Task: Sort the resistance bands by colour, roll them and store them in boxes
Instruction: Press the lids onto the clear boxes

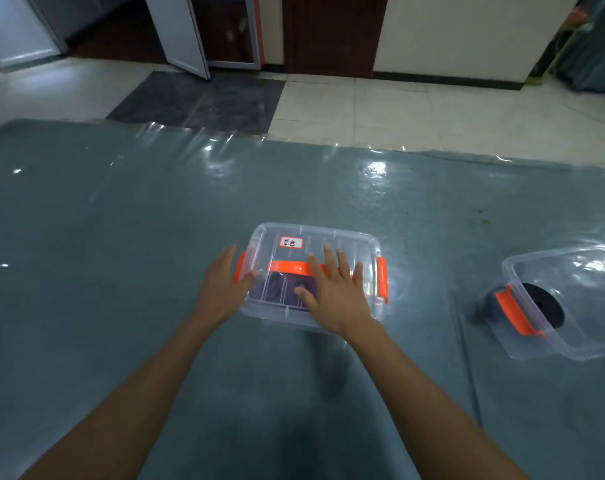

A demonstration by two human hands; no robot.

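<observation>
A clear plastic box [356,245] with orange latches and an orange handle sits on the blue-grey mat at the middle. Its lid is on and carries a white label with a red border. Rolled purple bands [276,289] show through the plastic. My right hand [332,292] lies flat on the lid with straight, spread fingers. My left hand [224,285] is open at the box's left side, its thumb touching the left edge near the orange latch. A second clear box [571,299] at the right holds a rolled black band [543,306].
The blue-grey mat [121,271] covers the floor under a shiny clear film. Beyond its far edge lie white and dark floor tiles [398,109], with doors and a wall at the back.
</observation>
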